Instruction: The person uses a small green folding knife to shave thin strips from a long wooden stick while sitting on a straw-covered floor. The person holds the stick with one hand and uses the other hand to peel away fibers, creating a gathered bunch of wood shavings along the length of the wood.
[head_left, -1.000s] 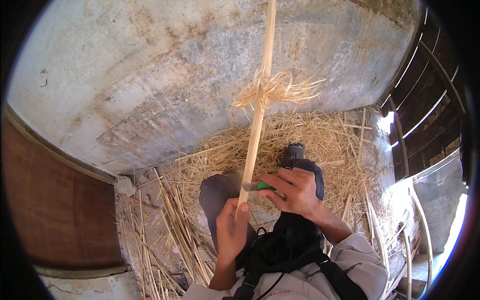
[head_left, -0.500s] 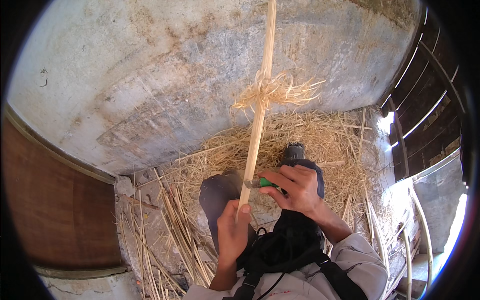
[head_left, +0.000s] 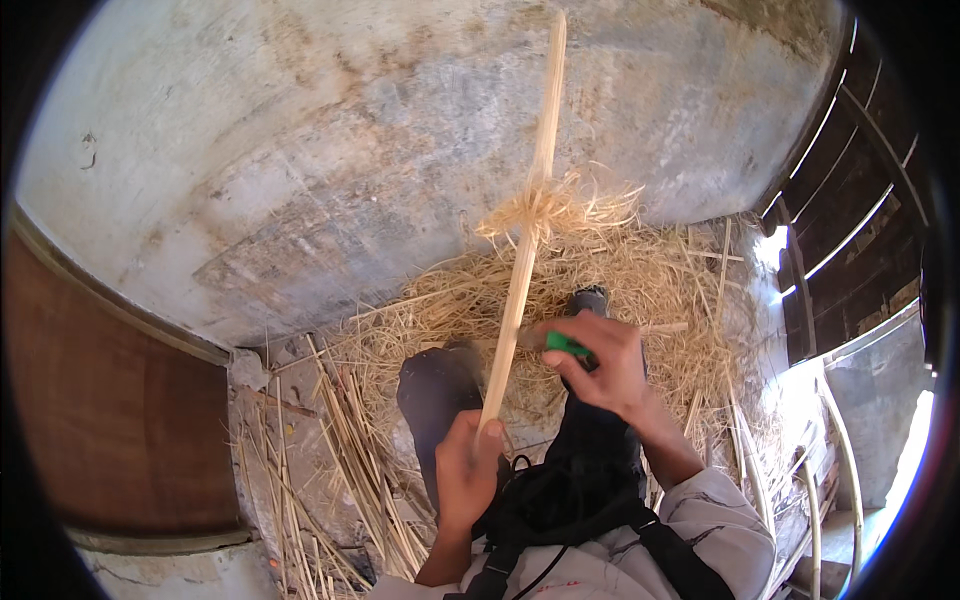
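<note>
Across the middle of the frame, a pale strip (head_left: 521,283) in the left hand (head_left: 467,470), a green-handled tool (head_left: 567,346) in the right hand (head_left: 608,362)

At the far left of the frame, a smooth brown panel (head_left: 150,400) with a lighter border along its top. Across the upper left and upper centre, a stained grey wall (head_left: 280,180), blotched with brownish marks. At the lower left, thin split sticks (head_left: 350,440) lying in loose bunches on the floor. Just left of the lower centre, left hand clamped on the lower end of the pale strip, with fingers and thumb wrapped round it; beside it, a dark trouser leg (head_left: 425,385). From that grip, pale strip slanting up through the centre to the upper middle, with its top end in front of the wall. Partway up it, a tuft of curled shavings (head_left: 575,210), frayed mostly to the right. Right of centre, right hand curled round the green handle and clamped on the tool. Between right hand and strip, blurred front end of the tool; impossible to tell contact from a slight gap. Behind, a straw-coloured heap (head_left: 660,275) along the foot of the wall. At the lower right, a pale sleeve (head_left: 715,520). At the upper right, a dark slatted panel (head_left: 850,180) with bright slits; below it, long slender poles (head_left: 850,455).
</note>
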